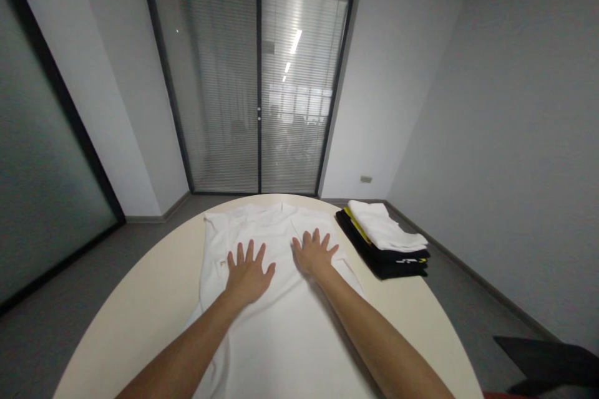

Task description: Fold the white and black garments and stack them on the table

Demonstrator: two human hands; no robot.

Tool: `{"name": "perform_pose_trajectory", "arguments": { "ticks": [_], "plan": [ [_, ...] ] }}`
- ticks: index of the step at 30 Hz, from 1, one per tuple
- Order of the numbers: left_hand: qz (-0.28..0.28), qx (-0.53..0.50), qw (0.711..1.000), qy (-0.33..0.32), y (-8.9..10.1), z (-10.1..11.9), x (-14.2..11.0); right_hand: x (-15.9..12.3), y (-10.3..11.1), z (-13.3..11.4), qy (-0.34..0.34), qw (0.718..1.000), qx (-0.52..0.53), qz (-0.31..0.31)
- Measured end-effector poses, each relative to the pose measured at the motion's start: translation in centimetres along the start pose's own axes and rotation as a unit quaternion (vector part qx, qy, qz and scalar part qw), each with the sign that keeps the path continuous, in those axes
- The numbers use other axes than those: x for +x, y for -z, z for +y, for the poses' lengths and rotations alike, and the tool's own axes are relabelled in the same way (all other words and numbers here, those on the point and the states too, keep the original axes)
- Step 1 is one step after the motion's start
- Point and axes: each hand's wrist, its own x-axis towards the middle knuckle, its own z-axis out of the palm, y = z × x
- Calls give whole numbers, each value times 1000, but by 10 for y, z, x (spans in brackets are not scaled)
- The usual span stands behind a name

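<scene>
A white T-shirt lies spread out on the round table, its far end close to the table's back edge. My left hand rests flat on the left part of the cloth with its fingers spread. On the right part lies my right hand, palm down, fingers also apart. Neither hand grips anything. Soft creases run through the fabric around and between the hands. My right forearm covers some of the shirt's right side.
The pale round table has a curved edge. At its back right sits a stack of folded clothes, white on top with yellow and black below. A dark chair stands at lower right. Beyond are glass panels with blinds.
</scene>
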Motion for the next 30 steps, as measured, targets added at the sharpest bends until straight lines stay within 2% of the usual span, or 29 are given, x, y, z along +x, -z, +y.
{"name": "perform_pose_trajectory", "arguments": {
  "ticks": [4, 8, 13, 16, 19, 21, 23, 25, 27, 30],
  "plan": [
    [-39, -17, 998, -41, 10, -13, 5, -11, -8, 6, 27, 1000, 4, -13],
    [-41, -32, 992, -112, 26, -27, 8, 3, -5, 21, 61, 998, -3, -19],
    [16, -19, 993, -113, 33, -29, -2, 28, 12, 37, 91, 995, 5, -44],
    [46, -33, 988, -144, 31, -27, -11, 30, 17, 40, 89, 995, 21, -33],
    [80, -59, 981, -168, 39, -27, -19, 24, 18, 41, 92, 996, 23, 2],
    [128, -65, 977, -159, 47, -28, -22, 20, 19, 43, 88, 995, 10, 46],
    [182, -66, 974, -115, 52, -30, -24, 19, 22, 48, 61, 994, -8, 93],
    [210, -61, 974, -60, 48, -33, -24, 19, 25, 55, 13, 991, -24, 128],
    [196, -53, 979, -20, 36, -36, -22, 21, 26, 62, -25, 989, -37, 138],
    [107, -41, 993, -9, 17, -40, -17, 23, 23, 67, -47, 991, -45, 119]
  ]
}}
